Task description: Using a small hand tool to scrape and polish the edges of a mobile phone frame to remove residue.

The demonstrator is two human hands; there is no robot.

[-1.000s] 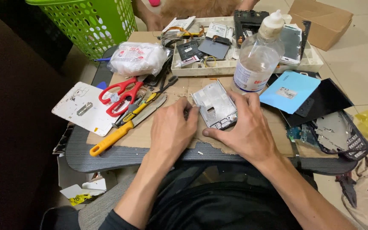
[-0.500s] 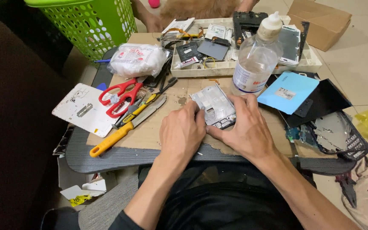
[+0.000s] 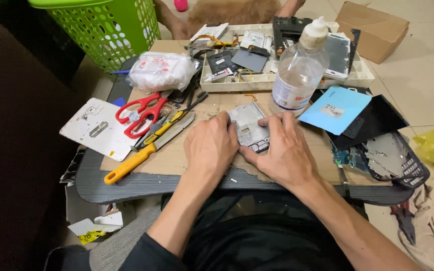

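Note:
A disassembled phone body [image 3: 249,126], grey metal with exposed parts, lies on a brown cardboard sheet [image 3: 177,155] over a dark lap board. My left hand [image 3: 211,146] presses on its left edge, fingers curled over the rim. My right hand [image 3: 283,150] covers its right side and lower corner, fingertips on the frame. Both hands hold the phone body flat against the cardboard. Part of it is hidden under my palms.
Left of my hands lie red scissors [image 3: 141,113], a yellow-handled knife [image 3: 144,153] and a white back cover [image 3: 99,128]. Behind stand a clear liquid bottle [image 3: 297,75], a white parts tray [image 3: 277,78] and a green basket [image 3: 111,27]. A blue card [image 3: 335,108] and broken screens [image 3: 390,158] lie right.
Both hands stay on the phone body. They have shifted slightly, my left hand sliding a little lower along its left edge.

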